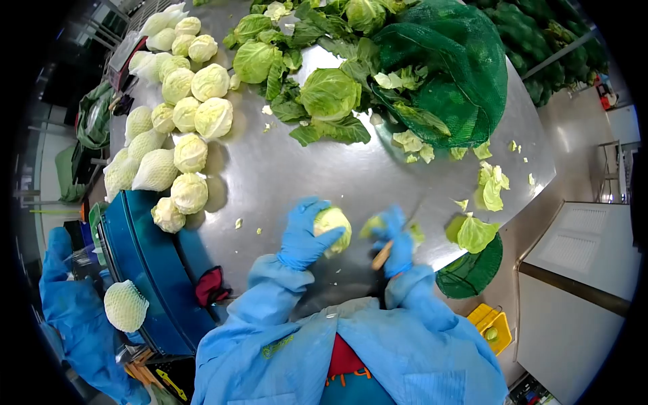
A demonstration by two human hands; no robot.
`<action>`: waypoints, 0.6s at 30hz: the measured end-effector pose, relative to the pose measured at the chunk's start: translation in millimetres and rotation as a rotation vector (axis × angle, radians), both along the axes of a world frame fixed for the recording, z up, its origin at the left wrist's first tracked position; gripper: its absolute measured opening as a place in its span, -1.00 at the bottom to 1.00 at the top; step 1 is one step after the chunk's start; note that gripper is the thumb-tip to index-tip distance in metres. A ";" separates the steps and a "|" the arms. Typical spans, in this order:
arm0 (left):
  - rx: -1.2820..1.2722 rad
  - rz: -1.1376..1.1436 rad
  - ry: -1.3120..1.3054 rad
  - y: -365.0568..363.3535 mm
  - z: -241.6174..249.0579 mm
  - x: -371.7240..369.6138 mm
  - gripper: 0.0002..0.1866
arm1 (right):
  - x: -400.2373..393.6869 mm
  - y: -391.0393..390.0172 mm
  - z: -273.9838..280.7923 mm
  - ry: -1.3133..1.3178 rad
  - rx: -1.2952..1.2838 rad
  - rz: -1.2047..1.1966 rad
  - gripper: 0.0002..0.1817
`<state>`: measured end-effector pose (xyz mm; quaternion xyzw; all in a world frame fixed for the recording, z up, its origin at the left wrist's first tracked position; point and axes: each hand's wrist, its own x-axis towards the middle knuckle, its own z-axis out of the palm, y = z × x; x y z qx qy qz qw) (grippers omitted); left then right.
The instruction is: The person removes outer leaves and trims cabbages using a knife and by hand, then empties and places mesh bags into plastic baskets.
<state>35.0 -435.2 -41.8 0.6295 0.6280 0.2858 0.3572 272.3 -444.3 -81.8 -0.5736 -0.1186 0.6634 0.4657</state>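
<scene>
My left hand [300, 237], in a blue glove, is closed around a trimmed pale-green cabbage [336, 221] just above the steel table. To its right, my gloved right hand [397, 244] is blurred by motion. A knife's wooden handle [382, 256] sticks out of its fist toward me; the blade is too smeared to make out. Pieces of green leaf [370, 226] show on both sides of that hand, also blurred. The two hands are apart.
Trimmed cabbages [210, 83] line the table's left side, some in white foam nets [155, 169]. Leafy cabbages [329, 94] and a green mesh bag [466, 74] lie at the back. Loose leaves [476, 235] lie right, above a green mesh container [474, 268]. A co-worker's blue sleeve [81, 317] is left.
</scene>
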 end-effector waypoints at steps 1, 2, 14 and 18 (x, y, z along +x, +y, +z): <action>0.095 0.003 0.105 1.8 11.1 8.0 -0.10 | 25.4 13.8 -14.6 -0.049 0.062 -0.135 -0.43; 0.142 0.090 0.189 -0.6 23.9 16.5 -0.06 | 50.4 27.7 -28.7 -0.105 0.128 -0.261 -0.42; -0.007 0.311 -0.155 -38.8 3.6 43.7 0.11 | 132.6 -18.6 7.1 -0.259 0.164 -0.133 -0.66; -0.019 0.014 0.179 -7.9 14.4 53.2 0.23 | 41.5 -1.7 51.6 -1.063 0.353 0.701 -0.61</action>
